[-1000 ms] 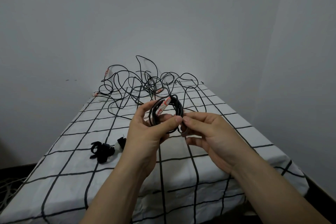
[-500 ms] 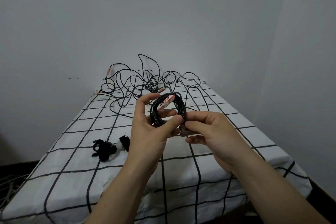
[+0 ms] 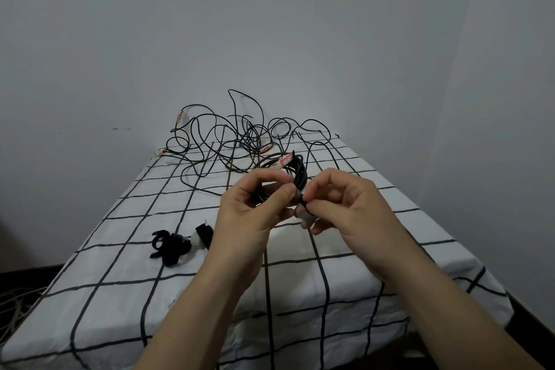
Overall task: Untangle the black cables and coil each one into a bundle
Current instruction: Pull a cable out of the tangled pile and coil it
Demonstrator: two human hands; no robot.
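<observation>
A plain domestic room, likely a bedroom or spare room: bare grey-white walls meet in a corner, and a white sheet with a black grid drapes a narrow counter above a dark floor.

Coil of thin black cable, smooth, with a faint plastic sheen; same sheathing on the loose tangle behind. Small paper-like tags, white and red, matt. Cloth cover, white with black grid, soft, matt, lightly creased. Black straps, dull fuzzy fabric. Wall, flat matt paint.
</observation>
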